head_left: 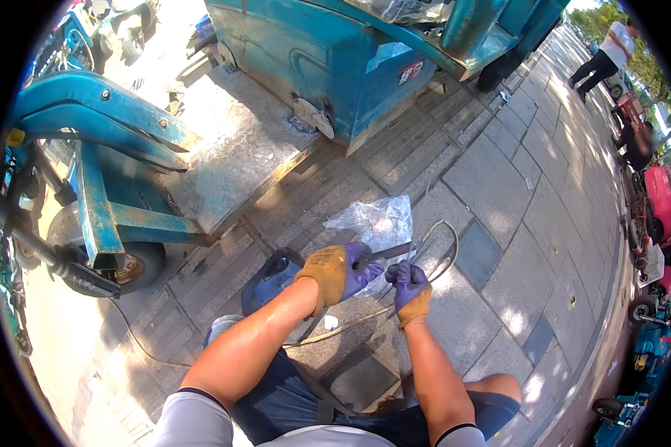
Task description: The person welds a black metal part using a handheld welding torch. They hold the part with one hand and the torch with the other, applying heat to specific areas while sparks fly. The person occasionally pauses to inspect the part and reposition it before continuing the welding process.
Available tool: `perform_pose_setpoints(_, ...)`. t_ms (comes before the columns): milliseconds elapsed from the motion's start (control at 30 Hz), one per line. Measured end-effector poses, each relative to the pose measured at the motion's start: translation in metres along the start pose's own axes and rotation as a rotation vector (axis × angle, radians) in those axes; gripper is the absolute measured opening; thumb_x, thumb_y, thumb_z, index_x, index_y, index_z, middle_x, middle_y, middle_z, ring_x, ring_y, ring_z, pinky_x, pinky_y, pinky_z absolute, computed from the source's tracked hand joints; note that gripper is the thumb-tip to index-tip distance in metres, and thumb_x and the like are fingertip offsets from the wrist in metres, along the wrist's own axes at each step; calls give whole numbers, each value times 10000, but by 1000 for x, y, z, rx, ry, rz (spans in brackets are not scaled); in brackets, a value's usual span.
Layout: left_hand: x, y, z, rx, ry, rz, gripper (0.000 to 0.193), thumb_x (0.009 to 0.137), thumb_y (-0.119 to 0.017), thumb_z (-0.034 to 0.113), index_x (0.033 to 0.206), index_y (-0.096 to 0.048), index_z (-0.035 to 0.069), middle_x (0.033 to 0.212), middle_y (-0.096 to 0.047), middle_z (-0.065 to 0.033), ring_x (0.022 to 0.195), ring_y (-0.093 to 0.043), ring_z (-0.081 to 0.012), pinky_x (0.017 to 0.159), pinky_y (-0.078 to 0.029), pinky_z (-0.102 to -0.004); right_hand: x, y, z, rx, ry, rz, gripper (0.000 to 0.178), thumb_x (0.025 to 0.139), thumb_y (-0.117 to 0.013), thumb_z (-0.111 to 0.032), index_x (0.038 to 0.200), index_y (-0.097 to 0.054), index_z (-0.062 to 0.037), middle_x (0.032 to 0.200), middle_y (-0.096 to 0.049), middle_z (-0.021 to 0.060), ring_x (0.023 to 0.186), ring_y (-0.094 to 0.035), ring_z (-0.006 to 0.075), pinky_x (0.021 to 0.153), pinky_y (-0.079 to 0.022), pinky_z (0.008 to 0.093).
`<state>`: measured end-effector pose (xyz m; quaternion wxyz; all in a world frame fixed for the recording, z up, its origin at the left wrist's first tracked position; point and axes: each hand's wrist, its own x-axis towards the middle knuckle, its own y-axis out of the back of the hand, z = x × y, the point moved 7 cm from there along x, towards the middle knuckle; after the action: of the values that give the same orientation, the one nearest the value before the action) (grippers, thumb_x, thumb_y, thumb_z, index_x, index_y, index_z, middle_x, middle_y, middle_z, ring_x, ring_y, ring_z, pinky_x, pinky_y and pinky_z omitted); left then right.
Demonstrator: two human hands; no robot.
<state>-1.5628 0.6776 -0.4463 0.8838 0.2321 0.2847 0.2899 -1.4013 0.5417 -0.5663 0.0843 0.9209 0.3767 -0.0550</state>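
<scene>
- left hand (341,270), in a purple-and-tan glove, fingers wrapped round a dark bar (388,253); clamped on it
- dark bar sits in front of the person, above the paving (492,160); it sticks out of the fist to the right, tip a bit higher in view
- right hand (410,290), same glove type, fingers curled together just below the bar's far end; cannot tell if it grips anything
- clear plastic bag (384,220) on the paving, beyond both hands, partly behind the bar in view
- tan cable (456,242) loops right of the bag, then runs back left below the hands
- blue object (265,289) left of the left hand, partly hidden; small white scrap (330,322) near the cable
- weathered teal cargo vehicle (291,59) stands ahead, its front wheel to the left
</scene>
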Motion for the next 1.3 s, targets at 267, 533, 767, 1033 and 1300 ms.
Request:
perform_pose_setpoints(267,-4,44,-27,-1,126,246,362,984,-588,390,1072,-724,66,944,-736,-189,899,-712,-350,824,-533,-440,-4,-82,-59,-537,446,-420,340,916,-685,-257,1161,-684,-20,1070,-709,221,1021,-671,399,894,-522,448)
perform_pose_setpoints(533,-38,55,-32,302,122,49,469,993,-502,476,1095,-727,78,1043,-728,-195,1005,-686,-400,883,-534,-471,43,-103,45,-1712,523,-663,515,925,-560,-189,1428,-506,-93,1394,-579,113,1371,-469,294,1179,-268,558)
perform_pose_setpoints(767,-30,62,-53,296,218,-26,473,982,-516,466,1111,-731,64,1069,-723,-204,1021,-687,-402,891,-535,-471,49,-106,40,-1636,549,-851,302,894,-577,-137,1183,-651,-88,1216,-681,141,1182,-630,310,1128,-356,484)
perform_pose_setpoints(1033,34,46,-83,-139,292,142,397,958,-606,415,1023,-754,53,911,-750,-150,793,-716,-255,759,-533,-393,70,-25,-90,-1211,307,-516,372,890,-622,-249,1242,-653,-133,1195,-674,206,1125,-636,404,956,-512,478)
perform_pose_setpoints(1300,64,-99,-95,420,289,-420,391,914,-545,308,1169,-731,76,1319,-667,-161,1208,-650,-328,1020,-494,-415,52,98,-188,-372,-43,-91,381,1006,-604,-308,1194,-622,23,884,-657,77,725,-616,123,653,-519,306)
